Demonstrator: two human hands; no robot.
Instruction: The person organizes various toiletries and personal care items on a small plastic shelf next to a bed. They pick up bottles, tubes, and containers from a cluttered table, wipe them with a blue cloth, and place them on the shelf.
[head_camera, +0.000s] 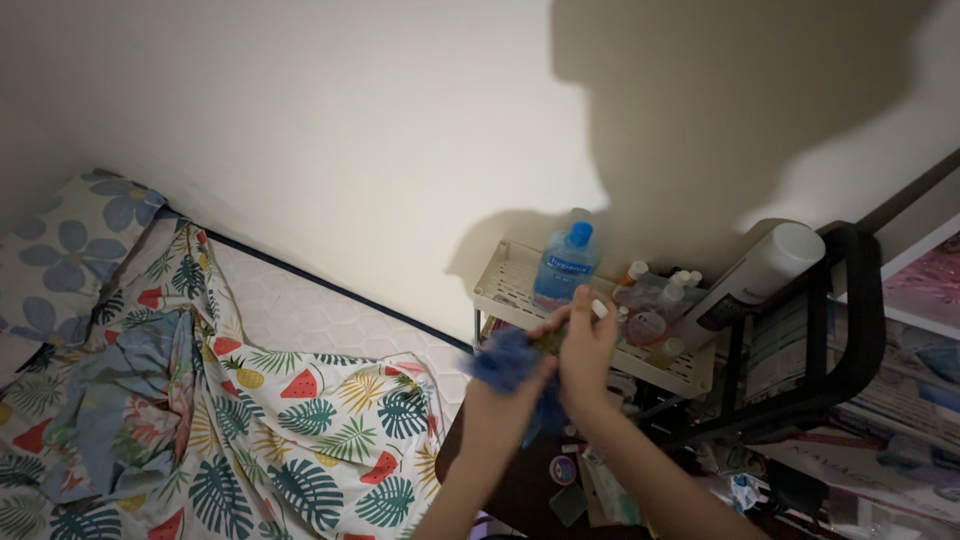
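Hands at a bedside shelf, both closed on small items.

Left hand: fingers clamped round a crumpled blue cloth, held in the air in front of the cream slatted shelf. Right hand: just beside the left at its 3 o'clock, fingers closed on a small object with a white tip; what it is cannot be told. Blue-capped clear bottle: upright on the shelf, at 12 o'clock from the hands. Small bottles and jars: clustered on the shelf at 2 o'clock. White cylinder: leaning against a black chair frame, at 3 o'clock. Bed sheet with leaf and watermelon print: spread at 9 o'clock, a floral pillow at its far end.
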